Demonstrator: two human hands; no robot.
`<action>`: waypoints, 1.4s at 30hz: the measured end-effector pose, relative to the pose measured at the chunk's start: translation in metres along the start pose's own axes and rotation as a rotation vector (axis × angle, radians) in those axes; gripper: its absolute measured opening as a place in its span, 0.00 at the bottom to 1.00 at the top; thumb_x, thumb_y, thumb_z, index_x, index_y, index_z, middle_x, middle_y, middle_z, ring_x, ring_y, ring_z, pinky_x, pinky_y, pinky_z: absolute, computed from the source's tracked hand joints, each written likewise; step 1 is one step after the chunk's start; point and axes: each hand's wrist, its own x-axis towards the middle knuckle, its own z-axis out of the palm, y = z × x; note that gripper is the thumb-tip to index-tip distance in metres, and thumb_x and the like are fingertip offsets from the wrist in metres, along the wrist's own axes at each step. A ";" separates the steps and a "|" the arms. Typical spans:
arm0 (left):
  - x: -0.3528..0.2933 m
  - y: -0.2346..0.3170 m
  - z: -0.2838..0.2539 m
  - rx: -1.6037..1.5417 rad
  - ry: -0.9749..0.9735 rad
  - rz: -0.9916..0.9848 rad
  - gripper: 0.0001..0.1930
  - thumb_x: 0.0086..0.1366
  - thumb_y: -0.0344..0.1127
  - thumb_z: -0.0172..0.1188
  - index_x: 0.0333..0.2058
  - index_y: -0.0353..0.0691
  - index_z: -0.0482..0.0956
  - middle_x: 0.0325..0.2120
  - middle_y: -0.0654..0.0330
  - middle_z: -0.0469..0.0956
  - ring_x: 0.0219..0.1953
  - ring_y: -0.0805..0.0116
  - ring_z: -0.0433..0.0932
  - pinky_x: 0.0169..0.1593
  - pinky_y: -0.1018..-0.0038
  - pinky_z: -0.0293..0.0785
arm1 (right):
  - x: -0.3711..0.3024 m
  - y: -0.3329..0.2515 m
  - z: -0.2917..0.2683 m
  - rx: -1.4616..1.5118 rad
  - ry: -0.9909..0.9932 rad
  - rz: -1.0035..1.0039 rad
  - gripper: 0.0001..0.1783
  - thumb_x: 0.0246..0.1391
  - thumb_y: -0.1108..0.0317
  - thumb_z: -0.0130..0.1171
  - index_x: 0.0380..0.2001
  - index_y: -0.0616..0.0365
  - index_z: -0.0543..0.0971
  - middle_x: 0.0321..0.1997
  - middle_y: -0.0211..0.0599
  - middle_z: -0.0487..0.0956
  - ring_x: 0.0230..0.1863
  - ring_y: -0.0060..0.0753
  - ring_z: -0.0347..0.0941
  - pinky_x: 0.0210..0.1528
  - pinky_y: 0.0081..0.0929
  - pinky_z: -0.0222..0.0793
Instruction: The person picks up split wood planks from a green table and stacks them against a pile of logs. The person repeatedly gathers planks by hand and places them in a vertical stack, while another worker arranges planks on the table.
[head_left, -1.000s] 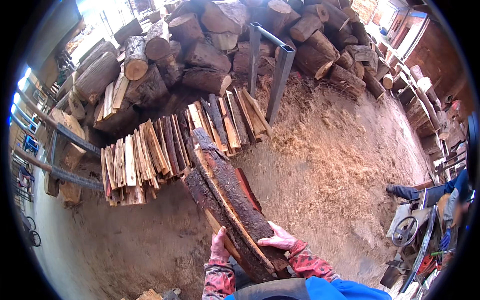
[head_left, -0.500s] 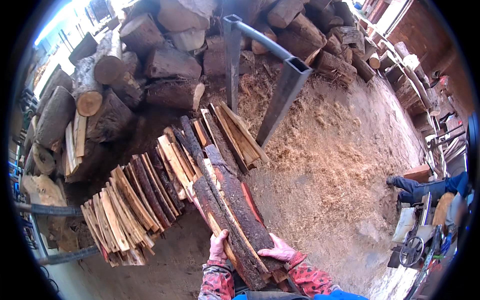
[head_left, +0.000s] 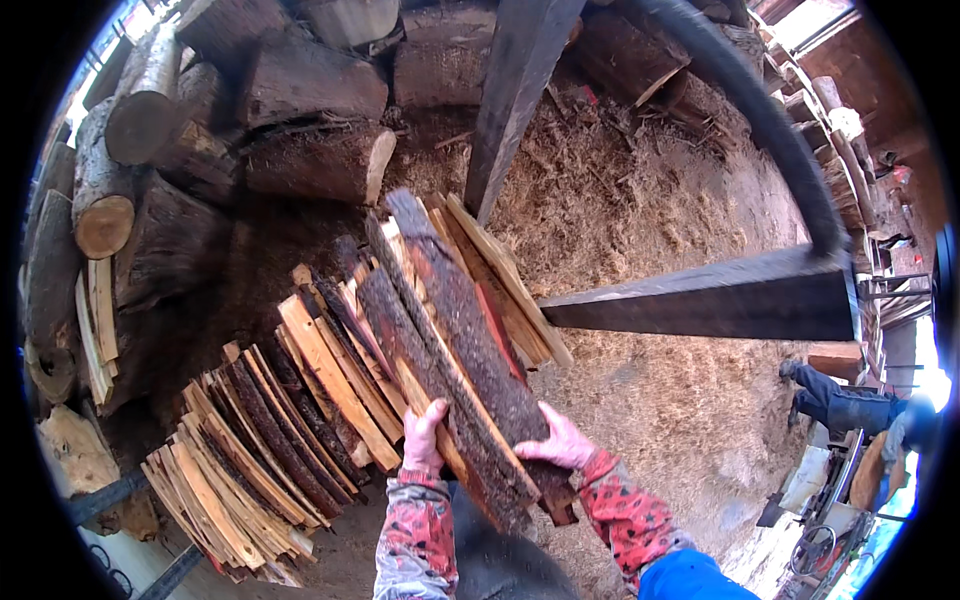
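Between my two hands is a bundle of bark-covered wood slabs [head_left: 455, 360], tilted away from me toward the upper left. My left hand [head_left: 424, 440] grips its near left edge, thumb on top. On the right side my right hand [head_left: 557, 443] presses the bark with its thumb, the other fingers hidden beneath. Split pale boards [head_left: 500, 275] lie against the bundle's far right side, by the foot of a metal post [head_left: 515, 100]. To the left, a row of stacked wood slabs [head_left: 260, 420] leans in a curved line, close beside the bundle.
Thick logs [head_left: 315, 85] are piled along the far side and left. A second metal post [head_left: 720, 295] slants to the right, joined to the first by a curved bar [head_left: 770, 100]. Sawdust covers the ground [head_left: 640, 400]. Another person's legs [head_left: 840, 395] show at right, near machinery [head_left: 820, 520].
My hands have moved slightly up in the picture with the slab bundle, its far end now next to the pale boards. The metal posts look much nearer and larger as the view shifted.
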 end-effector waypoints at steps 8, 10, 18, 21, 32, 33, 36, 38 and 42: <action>0.147 -0.058 -0.018 0.465 0.376 -0.010 0.43 0.56 0.32 0.70 0.63 0.20 0.53 0.62 0.36 0.60 0.65 0.53 0.62 0.66 0.68 0.58 | 0.153 0.077 -0.048 -1.061 0.255 0.012 0.51 0.51 0.51 0.65 0.68 0.65 0.51 0.70 0.61 0.53 0.68 0.62 0.53 0.67 0.47 0.55; 0.148 -0.073 -0.021 0.662 0.494 0.012 0.43 0.55 0.31 0.71 0.62 0.20 0.53 0.60 0.37 0.63 0.63 0.54 0.65 0.65 0.68 0.61 | 0.157 0.092 -0.043 -1.095 0.325 -0.021 0.51 0.50 0.53 0.66 0.69 0.62 0.51 0.71 0.60 0.51 0.68 0.62 0.54 0.66 0.50 0.56; 0.138 -0.063 -0.029 0.660 0.353 0.007 0.44 0.55 0.30 0.70 0.65 0.26 0.52 0.65 0.35 0.55 0.67 0.48 0.58 0.68 0.64 0.56 | 0.137 0.079 -0.042 -1.151 0.249 0.118 0.46 0.48 0.54 0.68 0.67 0.51 0.58 0.72 0.50 0.51 0.68 0.57 0.54 0.64 0.52 0.59; 0.126 -0.059 -0.039 0.751 0.382 0.003 0.42 0.56 0.31 0.68 0.63 0.25 0.53 0.62 0.36 0.60 0.65 0.50 0.62 0.65 0.64 0.61 | 0.097 0.093 -0.037 -1.112 0.245 0.038 0.43 0.48 0.54 0.67 0.64 0.59 0.62 0.70 0.58 0.54 0.68 0.60 0.56 0.65 0.44 0.61; -0.009 -0.084 -0.083 1.397 0.106 -0.296 0.29 0.52 0.38 0.70 0.48 0.25 0.73 0.34 0.51 0.81 0.36 0.64 0.81 0.38 0.70 0.79 | -0.103 0.198 0.030 -0.664 0.084 0.301 0.35 0.53 0.47 0.60 0.57 0.60 0.72 0.51 0.51 0.78 0.53 0.51 0.74 0.55 0.41 0.70; -0.023 -0.088 -0.089 1.374 0.064 -0.284 0.29 0.53 0.38 0.70 0.48 0.24 0.73 0.34 0.51 0.81 0.34 0.65 0.81 0.36 0.71 0.79 | -0.118 0.205 0.040 -0.604 0.090 0.388 0.35 0.52 0.46 0.60 0.56 0.60 0.73 0.49 0.50 0.79 0.53 0.50 0.75 0.55 0.41 0.70; -0.060 -0.096 -0.100 1.389 0.022 -0.443 0.31 0.50 0.45 0.71 0.47 0.27 0.77 0.41 0.45 0.82 0.45 0.57 0.81 0.49 0.67 0.76 | -0.168 0.221 0.066 -0.396 0.212 0.450 0.36 0.50 0.46 0.61 0.57 0.60 0.73 0.47 0.46 0.81 0.50 0.45 0.77 0.53 0.38 0.71; -0.080 -0.103 -0.101 1.498 -0.041 -0.448 0.31 0.49 0.47 0.71 0.45 0.28 0.78 0.40 0.45 0.82 0.44 0.57 0.81 0.49 0.67 0.76 | -0.193 0.233 0.082 -0.291 0.265 0.446 0.37 0.50 0.45 0.61 0.57 0.59 0.73 0.47 0.45 0.82 0.50 0.44 0.77 0.53 0.37 0.71; -0.132 -0.112 -0.091 1.510 -0.188 -0.418 0.27 0.49 0.44 0.68 0.42 0.27 0.79 0.29 0.51 0.82 0.30 0.64 0.82 0.37 0.69 0.78 | -0.245 0.262 0.101 -0.127 0.426 0.432 0.36 0.50 0.45 0.62 0.57 0.59 0.74 0.45 0.42 0.83 0.50 0.42 0.78 0.53 0.36 0.71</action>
